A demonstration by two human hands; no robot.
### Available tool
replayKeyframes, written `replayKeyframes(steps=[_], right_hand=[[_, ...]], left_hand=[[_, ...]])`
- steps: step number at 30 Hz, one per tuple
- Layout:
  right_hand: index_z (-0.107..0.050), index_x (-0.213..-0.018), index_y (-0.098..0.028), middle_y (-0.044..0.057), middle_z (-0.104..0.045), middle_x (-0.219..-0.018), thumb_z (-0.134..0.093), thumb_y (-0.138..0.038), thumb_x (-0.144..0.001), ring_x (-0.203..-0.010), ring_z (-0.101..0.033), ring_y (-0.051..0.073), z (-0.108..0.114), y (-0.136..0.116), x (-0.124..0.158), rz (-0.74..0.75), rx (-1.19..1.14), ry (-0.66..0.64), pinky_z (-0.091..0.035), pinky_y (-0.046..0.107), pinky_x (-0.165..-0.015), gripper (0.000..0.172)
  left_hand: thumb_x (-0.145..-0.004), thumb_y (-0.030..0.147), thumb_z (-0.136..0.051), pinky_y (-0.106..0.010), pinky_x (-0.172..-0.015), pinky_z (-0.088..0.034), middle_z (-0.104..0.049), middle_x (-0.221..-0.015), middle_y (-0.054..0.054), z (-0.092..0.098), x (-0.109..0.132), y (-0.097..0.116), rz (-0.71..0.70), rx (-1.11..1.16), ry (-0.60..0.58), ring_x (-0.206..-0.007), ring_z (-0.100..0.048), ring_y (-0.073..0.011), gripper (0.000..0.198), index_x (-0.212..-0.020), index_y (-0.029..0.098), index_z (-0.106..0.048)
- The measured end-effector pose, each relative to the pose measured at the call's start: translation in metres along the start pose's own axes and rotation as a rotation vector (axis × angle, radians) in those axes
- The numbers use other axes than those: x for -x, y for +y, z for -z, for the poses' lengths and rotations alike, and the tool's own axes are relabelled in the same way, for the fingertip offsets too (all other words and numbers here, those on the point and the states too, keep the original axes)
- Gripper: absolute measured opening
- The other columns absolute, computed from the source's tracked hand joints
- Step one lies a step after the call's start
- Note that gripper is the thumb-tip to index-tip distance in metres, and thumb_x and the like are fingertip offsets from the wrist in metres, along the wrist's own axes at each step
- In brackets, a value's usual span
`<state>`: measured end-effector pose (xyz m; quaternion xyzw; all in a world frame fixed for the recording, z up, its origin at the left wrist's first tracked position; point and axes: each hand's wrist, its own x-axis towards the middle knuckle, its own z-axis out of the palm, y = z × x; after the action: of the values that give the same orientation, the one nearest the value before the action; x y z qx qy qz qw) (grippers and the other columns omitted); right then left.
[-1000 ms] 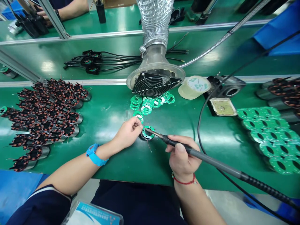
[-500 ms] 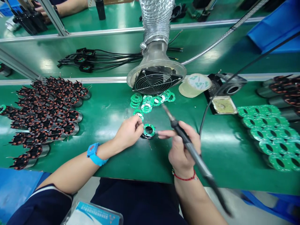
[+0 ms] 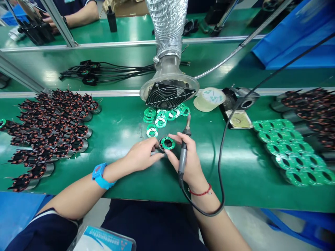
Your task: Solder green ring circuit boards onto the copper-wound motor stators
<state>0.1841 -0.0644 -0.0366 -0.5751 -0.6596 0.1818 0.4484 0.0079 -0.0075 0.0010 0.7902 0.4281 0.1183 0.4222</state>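
A motor stator topped with a green ring-shaped circuit board (image 3: 167,142) is on the bench in front of me. My left hand (image 3: 142,155) grips its left side, fingers closed and partly hidden. From the right, my right hand (image 3: 190,157) touches the board's edge with thumb and fingertips. The same hand keeps hold of a soldering iron (image 3: 183,157), its tip pointing up and away from me, the cable looping down over the wrist. Just beyond the stator lie loose ring boards (image 3: 160,122), some green side up, some white.
Wound stators (image 3: 60,129) crowd the left; stators capped with green boards (image 3: 293,151) stand in rows at right. A fume extractor (image 3: 169,96) hangs low over the middle. Behind are a tape roll (image 3: 209,99), an iron stand with sponge (image 3: 238,119) and black cables (image 3: 117,71). Another person's arm (image 3: 82,15) shows far left.
My right hand has moved left to the stator, and the iron has swung from a slant to nearly upright within it. The left hand remains at the stator. The view has shifted slightly.
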Motion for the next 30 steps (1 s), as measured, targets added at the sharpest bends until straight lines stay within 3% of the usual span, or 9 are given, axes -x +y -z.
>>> replayKeyframes(steps=[3,6,11,14,17,25,30], right_hand=[[-0.038,-0.134,-0.026,0.011,-0.064,-0.123,-0.063,-0.029,-0.088,-0.115,-0.062,0.025,0.001,0.001,0.001,0.034,-0.008,0.008,-0.050,0.050,-0.100,0.053],[-0.039,-0.134,-0.026,0.011,-0.066,-0.120,-0.065,-0.029,-0.087,-0.111,-0.064,0.025,0.001,0.000,0.002,0.072,0.005,0.015,-0.054,0.047,-0.094,0.054],[-0.039,-0.138,-0.025,0.012,-0.065,-0.123,-0.064,-0.025,-0.086,-0.115,-0.061,0.029,0.001,-0.009,0.002,0.175,0.120,-0.012,-0.052,0.050,-0.093,0.057],[-0.036,-0.140,-0.025,0.013,-0.063,-0.129,-0.060,-0.020,-0.087,-0.128,-0.053,0.031,0.002,-0.017,0.001,0.268,0.142,-0.004,-0.047,0.054,-0.099,0.059],[-0.039,-0.138,-0.028,0.010,-0.065,-0.125,-0.056,-0.017,-0.087,-0.126,-0.055,0.030,0.002,-0.021,-0.001,0.325,0.168,-0.036,-0.047,0.055,-0.097,0.055],[-0.045,-0.131,-0.026,0.007,-0.074,-0.108,-0.055,-0.013,-0.088,-0.098,-0.067,0.025,0.001,-0.020,0.000,0.253,0.137,0.016,-0.053,0.045,-0.084,0.046],[-0.045,-0.136,-0.026,0.004,-0.076,-0.103,-0.049,-0.015,-0.094,-0.106,-0.068,0.024,0.002,-0.019,0.003,0.108,0.028,0.080,-0.052,0.047,-0.092,0.043]], left_hand=[[-0.084,0.013,-0.052,-0.028,-0.067,-0.038,-0.055,-0.076,0.000,0.003,-0.001,-0.001,-0.060,-0.019,0.073,-0.073,-0.051,-0.0154,0.009,-0.078,0.018,-0.051],[-0.085,0.014,-0.053,-0.025,-0.063,-0.037,-0.055,-0.075,0.001,0.004,-0.004,-0.003,-0.079,0.167,0.137,-0.069,-0.050,-0.0124,0.009,-0.076,0.017,-0.053],[-0.084,0.020,-0.055,-0.022,-0.060,-0.038,-0.056,-0.072,0.002,0.000,-0.007,-0.006,-0.027,0.413,0.117,-0.066,-0.050,-0.0105,0.006,-0.080,0.017,-0.055],[-0.084,0.023,-0.055,-0.022,-0.060,-0.037,-0.056,-0.072,0.002,-0.002,-0.009,-0.007,-0.005,0.444,0.106,-0.066,-0.050,-0.0105,0.008,-0.080,0.016,-0.054],[-0.084,0.023,-0.056,-0.022,-0.061,-0.038,-0.055,-0.073,0.002,-0.002,-0.010,-0.006,0.013,0.467,0.099,-0.066,-0.049,-0.0103,0.010,-0.077,0.016,-0.053],[-0.086,0.017,-0.053,-0.021,-0.056,-0.039,-0.050,-0.065,0.005,-0.002,-0.016,-0.002,0.135,0.647,0.119,-0.058,-0.048,-0.0078,0.009,-0.077,0.016,-0.050],[-0.087,0.017,-0.051,-0.021,-0.056,-0.039,-0.049,-0.064,0.005,-0.002,-0.021,-0.001,0.180,0.650,0.134,-0.057,-0.047,-0.0077,0.010,-0.078,0.016,-0.048]])
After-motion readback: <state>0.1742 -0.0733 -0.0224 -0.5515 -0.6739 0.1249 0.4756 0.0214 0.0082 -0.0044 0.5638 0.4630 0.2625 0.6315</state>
